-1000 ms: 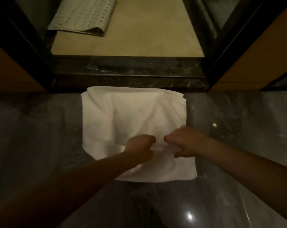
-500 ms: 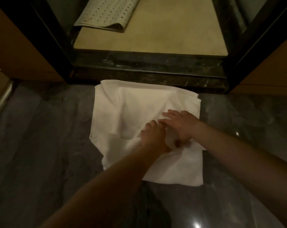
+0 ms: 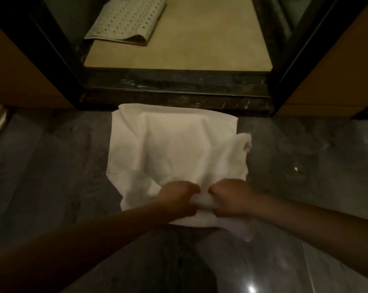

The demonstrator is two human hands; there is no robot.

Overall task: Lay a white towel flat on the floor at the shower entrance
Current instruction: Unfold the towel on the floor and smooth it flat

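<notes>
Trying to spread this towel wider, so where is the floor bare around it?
The grey floor is bare left of the towel and right of it. Past the dark threshold, the beige shower floor is free right of the holed mat. Crowded: the near edge, where the left hand and right hand bunch the cloth.

Dim, warm light is filling the scene, falling strongest on the beige shower floor (image 3: 200, 39) and white towel (image 3: 179, 144). A small glare is gleaming on the polished marble floor (image 3: 284, 261). Wide-angle distortion is bending the black door frame (image 3: 310, 45).
</notes>
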